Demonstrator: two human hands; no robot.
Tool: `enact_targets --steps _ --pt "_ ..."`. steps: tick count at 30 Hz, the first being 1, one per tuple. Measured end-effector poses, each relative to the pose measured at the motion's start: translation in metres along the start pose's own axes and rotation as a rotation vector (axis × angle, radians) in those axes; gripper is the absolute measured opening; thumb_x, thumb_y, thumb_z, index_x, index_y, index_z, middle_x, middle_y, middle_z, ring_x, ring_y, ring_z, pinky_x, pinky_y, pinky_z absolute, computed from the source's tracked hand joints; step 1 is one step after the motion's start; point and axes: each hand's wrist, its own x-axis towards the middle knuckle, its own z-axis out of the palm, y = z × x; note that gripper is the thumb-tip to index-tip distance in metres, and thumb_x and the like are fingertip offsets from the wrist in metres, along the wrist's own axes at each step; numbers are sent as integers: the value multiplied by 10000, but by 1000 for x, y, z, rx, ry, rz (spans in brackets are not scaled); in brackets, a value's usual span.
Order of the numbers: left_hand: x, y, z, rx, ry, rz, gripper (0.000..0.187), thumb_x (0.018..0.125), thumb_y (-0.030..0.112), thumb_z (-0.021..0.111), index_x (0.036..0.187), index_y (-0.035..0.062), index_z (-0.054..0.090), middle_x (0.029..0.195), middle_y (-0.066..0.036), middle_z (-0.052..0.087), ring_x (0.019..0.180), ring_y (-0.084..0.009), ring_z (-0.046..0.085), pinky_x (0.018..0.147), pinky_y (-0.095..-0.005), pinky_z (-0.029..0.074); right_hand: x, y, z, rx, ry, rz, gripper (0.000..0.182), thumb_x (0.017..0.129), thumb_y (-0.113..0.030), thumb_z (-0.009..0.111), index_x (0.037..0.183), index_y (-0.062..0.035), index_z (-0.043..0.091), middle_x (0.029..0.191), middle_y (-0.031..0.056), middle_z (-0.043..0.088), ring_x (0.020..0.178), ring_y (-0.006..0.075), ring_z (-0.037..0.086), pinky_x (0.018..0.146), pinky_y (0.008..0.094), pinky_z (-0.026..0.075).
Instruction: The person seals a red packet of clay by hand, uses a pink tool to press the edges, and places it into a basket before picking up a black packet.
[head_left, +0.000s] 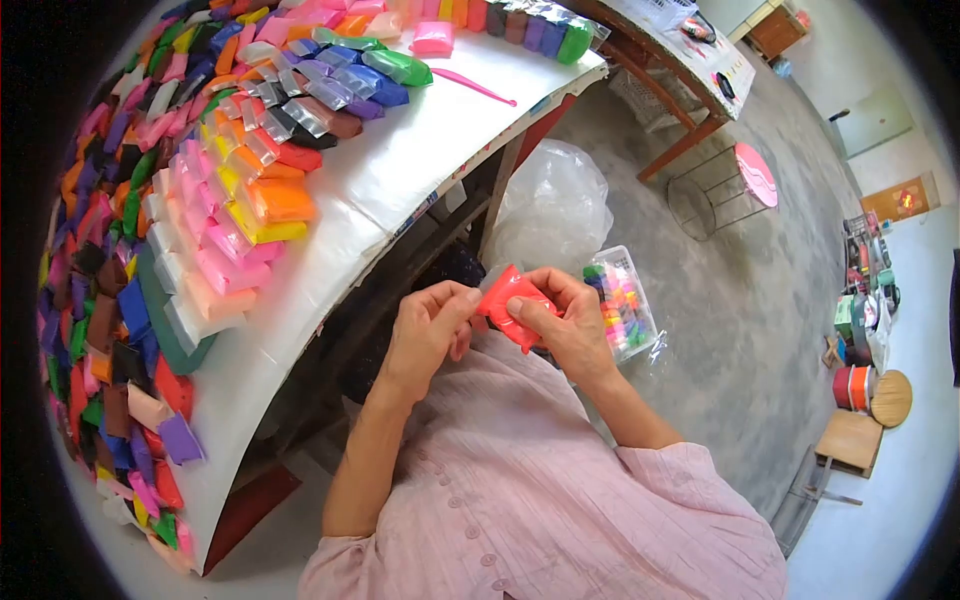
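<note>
A red packet in clear wrapping (512, 309) is held up in front of my pink shirt, off the table. My right hand (570, 325) grips its right side, thumb across the front. At its upper left corner, my left hand (432, 325) pinches the clear edge between thumb and forefinger. To the left, the white-covered table (330, 235) bears heaps of small coloured packets (110, 260) and stacked rows of pink, orange and yellow ones (225, 225). A pink tool (475, 86) lies near the table's edge.
Beyond my hands, a white basket (637, 335) of coloured packets and a large clear plastic bag (553, 200) are on the floor. Farther off are a pink-topped wire stool (755, 175), a second table (725, 85) and, at right, a wooden stool (848, 440).
</note>
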Motion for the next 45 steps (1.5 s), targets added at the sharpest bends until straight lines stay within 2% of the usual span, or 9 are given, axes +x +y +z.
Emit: enact_targets --steps 1,13,20,23,26,27,33,39,45 --pt "-1 -2 1 -60 -3 6 201 950 207 619 883 22 658 713 -13 626 529 -34 490 467 -206 378 0 1 0 -4 2 -4 202 882 -116 684 1007 36 635 862 28 663 770 54 591 682 213 489" --pt "2 -2 10 234 58 178 144 932 141 624 877 15 668 728 20 621 628 -34 550 549 -202 434 4 10 -9 -59 -7 -106 147 936 -102 640 992 32 616 850 40 668 759 52 596 669 218 496" --pt "0 -10 20 -49 102 91 115 916 110 638 915 9 692 784 22 647 699 -38 579 622 -201 469 -1 25 -2 59 -57 -81 123 930 -87 633 966 30 617 840 46 659 734 67 603 646 232 495" --pt "0 -13 18 54 100 143 96 903 92 651 898 6 694 788 21 650 700 -35 574 633 -199 468 4 12 -12 -273 26 -187 88 891 -73 640 930 6 631 845 76 658 709 131 634 644 271 502" --pt "0 -14 18 162 100 166 84 895 76 654 886 3 694 780 23 646 695 -32 564 634 -198 460 17 3 -17 -551 40 -636 73 834 -47 641 900 -16 638 845 109 641 714 226 654 638 321 507" --pt "-1 -14 19 191 106 176 82 894 73 652 884 2 692 776 24 645 692 -31 561 636 -198 458 18 2 -19 -615 22 -636 95 794 -37 637 889 -32 637 847 112 624 759 280 644 670 364 502" --pt "-4 -7 23 397 172 343 79 880 57 651 882 -17 677 764 12 617 677 -42 529 608 -220 429 19 -4 -20 -782 -55 -731 107 746 -73 654 847 -50 625 884 94 612 845 288 609 725 407 452" --pt "-6 -5 28 520 218 521 41 852 12 652 864 -27 662 768 -44 607 657 -94 539 589 -245 423 19 0 -17 -854 -39 -787 118 718 -38 668 814 -72 609 885 56 627 810 241 611 700 353 428" --pt "-10 -3 36 584 278 630 3 816 -17 647 815 -15 645 744 -94 592 621 -184 563 563 -301 440 15 2 -6 -875 64 -831 115 674 -86 645 742 -54 558 791 92 556 754 294 564 667 399 412"
